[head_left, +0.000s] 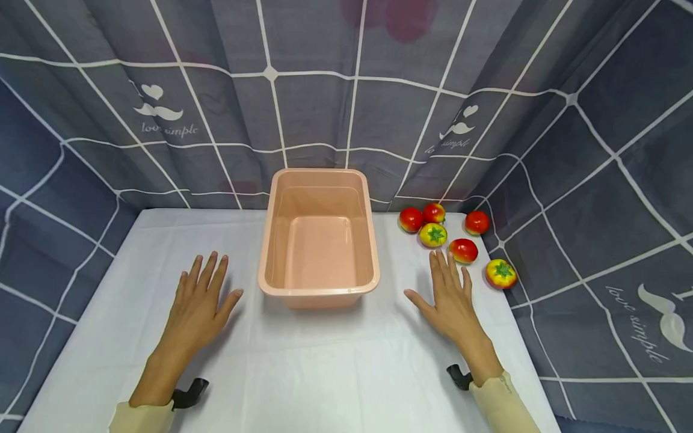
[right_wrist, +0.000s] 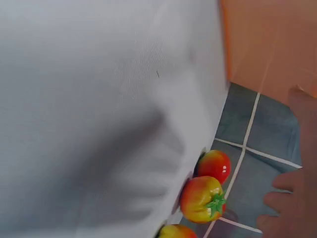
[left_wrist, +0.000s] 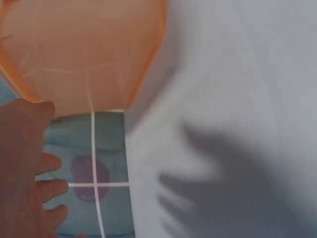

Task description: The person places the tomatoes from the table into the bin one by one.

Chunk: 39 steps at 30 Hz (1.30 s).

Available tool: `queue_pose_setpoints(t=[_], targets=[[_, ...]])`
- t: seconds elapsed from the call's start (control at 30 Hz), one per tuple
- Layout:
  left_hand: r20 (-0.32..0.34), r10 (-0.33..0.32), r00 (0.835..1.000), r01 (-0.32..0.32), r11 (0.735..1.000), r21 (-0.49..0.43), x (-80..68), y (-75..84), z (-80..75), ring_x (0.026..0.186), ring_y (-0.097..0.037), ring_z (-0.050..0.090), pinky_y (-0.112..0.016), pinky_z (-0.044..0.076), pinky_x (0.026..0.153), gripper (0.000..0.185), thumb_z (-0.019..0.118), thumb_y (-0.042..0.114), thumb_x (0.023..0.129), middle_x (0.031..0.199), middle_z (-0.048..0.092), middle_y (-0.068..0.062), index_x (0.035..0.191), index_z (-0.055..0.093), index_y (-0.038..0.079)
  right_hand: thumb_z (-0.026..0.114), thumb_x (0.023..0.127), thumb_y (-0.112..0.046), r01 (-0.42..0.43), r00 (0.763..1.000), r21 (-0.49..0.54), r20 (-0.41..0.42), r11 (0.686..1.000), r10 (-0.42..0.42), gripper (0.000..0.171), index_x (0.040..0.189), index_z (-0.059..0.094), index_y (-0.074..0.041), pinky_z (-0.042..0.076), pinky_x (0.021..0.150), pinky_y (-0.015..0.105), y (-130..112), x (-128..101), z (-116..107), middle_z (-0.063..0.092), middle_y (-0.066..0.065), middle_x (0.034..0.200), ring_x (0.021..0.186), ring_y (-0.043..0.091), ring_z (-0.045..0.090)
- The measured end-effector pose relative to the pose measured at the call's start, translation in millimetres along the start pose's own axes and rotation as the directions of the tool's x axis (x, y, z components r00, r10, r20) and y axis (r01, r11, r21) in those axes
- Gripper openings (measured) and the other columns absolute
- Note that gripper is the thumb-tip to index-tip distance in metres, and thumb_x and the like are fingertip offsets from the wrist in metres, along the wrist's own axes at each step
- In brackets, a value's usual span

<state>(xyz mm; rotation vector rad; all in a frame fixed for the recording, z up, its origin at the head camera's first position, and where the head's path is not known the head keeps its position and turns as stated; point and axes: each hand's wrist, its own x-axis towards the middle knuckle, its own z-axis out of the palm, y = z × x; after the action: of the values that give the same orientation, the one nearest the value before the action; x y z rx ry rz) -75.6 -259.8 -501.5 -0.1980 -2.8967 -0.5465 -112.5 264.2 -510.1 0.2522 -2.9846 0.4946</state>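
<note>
My left hand (head_left: 197,310) is held over the white cloth with fingers straight and thumb spread, left of a pink plastic basin (head_left: 319,300). Nothing is in it, and its shadow falls on the cloth. On the basin's other side, my right hand (head_left: 453,304) is likewise flat and holds nothing. Its fingertips lie close to a red-and-yellow tomato (head_left: 463,251); whether they touch cannot be told. Behind that are a yellow tomato with a green calyx (head_left: 433,235) and two redder tomatoes (head_left: 411,220). The right wrist view shows several tomatoes (right_wrist: 202,199) beyond the cloth's shadowed area.
Another red tomato (head_left: 477,222) and a yellow-red one (head_left: 500,273) lie along the right edge of the white-covered table (head_left: 303,373). Dark grey checked curtains (head_left: 319,114) hang behind and at both sides. The basin's inside shows only its bare floor.
</note>
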Motion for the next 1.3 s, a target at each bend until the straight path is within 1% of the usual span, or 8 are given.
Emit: queue_pose_setpoints(t=[0.13, 0.3, 0.4, 0.57, 0.7, 0.8, 1.03, 1.3], targets=[[-0.003, -0.023, 1.000, 0.022, 0.990, -0.139, 4.2, 7.1, 1.1, 0.170, -0.042, 0.010, -0.071, 0.013, 0.134, 0.075, 0.057, 0.046, 0.111, 0.179, 0.026, -0.019, 0.173, 0.025, 0.018, 0.068, 0.099, -0.062, 0.008, 0.999, 0.083, -0.033, 0.997, -0.006, 0.104, 0.174, 0.015, -0.014, 0.011, 0.134, 0.070, 4, 14, 3, 0.019, 0.019, 0.180, 0.170, 0.041, 0.007], [0.015, -0.051, 0.999, 0.054, 0.941, -0.333, 8.4, 17.8, 4.1, 0.165, -0.048, 0.024, -0.078, 0.024, 0.126, 0.067, 0.057, 0.041, 0.112, 0.176, 0.034, -0.017, 0.171, 0.031, 0.026, 0.077, 0.099, -0.040, -0.009, 0.991, 0.190, -0.131, 0.982, 0.035, 0.092, 0.169, 0.028, -0.008, 0.025, 0.133, 0.067, 15, 41, 9, 0.032, 0.020, 0.174, 0.164, 0.041, 0.024], [0.000, -0.051, 0.999, 0.045, 0.888, -0.458, 9.2, 22.8, 5.9, 0.163, -0.043, 0.032, -0.062, 0.032, 0.131, 0.059, 0.057, 0.032, 0.113, 0.174, 0.039, -0.013, 0.169, 0.036, 0.028, 0.080, 0.097, -0.034, -0.051, 0.975, 0.231, -0.201, 0.972, 0.099, 0.085, 0.164, 0.037, -0.004, 0.032, 0.129, 0.064, 21, 58, 13, 0.043, 0.023, 0.165, 0.154, 0.043, 0.037], [-0.080, -0.016, 0.997, -0.043, 0.726, -0.686, 14.6, 33.1, 11.4, 0.155, -0.010, 0.047, -0.010, 0.040, 0.119, 0.050, 0.048, 0.014, 0.115, 0.165, 0.049, -0.019, 0.165, 0.043, 0.014, 0.083, 0.093, -0.036, -0.125, 0.938, 0.249, -0.287, 0.960, 0.196, 0.079, 0.155, 0.047, -0.002, 0.034, 0.120, 0.063, 31, 80, 16, 0.055, 0.025, 0.149, 0.138, 0.045, 0.044], [-0.094, -0.002, 0.996, -0.079, 0.539, -0.839, 17.7, 43.1, 12.1, 0.146, 0.000, 0.053, -0.012, 0.049, 0.112, 0.048, 0.042, 0.006, 0.116, 0.160, 0.049, -0.029, 0.163, 0.039, 0.002, 0.084, 0.092, -0.040, -0.164, 0.927, 0.241, -0.294, 0.957, 0.233, 0.077, 0.151, 0.051, -0.002, 0.025, 0.123, 0.064, 40, 91, 23, 0.057, 0.025, 0.144, 0.137, 0.046, 0.043], [-0.051, -0.009, 0.999, -0.041, 0.452, -0.891, 19.6, 51.3, 10.7, 0.143, -0.003, 0.057, -0.016, 0.056, 0.107, 0.051, 0.041, 0.009, 0.116, 0.161, 0.049, -0.022, 0.166, 0.036, 0.008, 0.085, 0.091, -0.040, -0.195, 0.921, 0.225, -0.294, 0.955, 0.257, 0.076, 0.149, 0.053, -0.002, 0.015, 0.127, 0.065, 45, 97, 28, 0.057, 0.025, 0.145, 0.142, 0.048, 0.041], [-0.017, -0.012, 1.000, -0.011, 0.391, -0.920, 23.9, 64.6, 9.8, 0.142, -0.015, 0.057, -0.017, 0.057, 0.105, 0.053, 0.049, 0.007, 0.113, 0.163, 0.046, -0.016, 0.165, 0.041, 0.013, 0.084, 0.092, -0.038, -0.237, 0.923, 0.191, -0.263, 0.953, 0.282, 0.078, 0.153, 0.049, -0.003, 0.000, 0.131, 0.068, 52, 109, 35, 0.052, 0.025, 0.154, 0.156, 0.046, 0.033], [-0.012, -0.025, 1.000, -0.001, 0.399, -0.917, 22.2, 67.5, 13.2, 0.143, -0.023, 0.057, -0.016, 0.053, 0.110, 0.050, 0.052, 0.006, 0.112, 0.166, 0.046, -0.007, 0.162, 0.047, 0.011, 0.084, 0.092, -0.040, -0.245, 0.926, 0.163, -0.254, 0.956, 0.281, 0.077, 0.151, 0.049, -0.003, -0.001, 0.130, 0.070, 55, 117, 40, 0.056, 0.027, 0.148, 0.150, 0.045, 0.037]])
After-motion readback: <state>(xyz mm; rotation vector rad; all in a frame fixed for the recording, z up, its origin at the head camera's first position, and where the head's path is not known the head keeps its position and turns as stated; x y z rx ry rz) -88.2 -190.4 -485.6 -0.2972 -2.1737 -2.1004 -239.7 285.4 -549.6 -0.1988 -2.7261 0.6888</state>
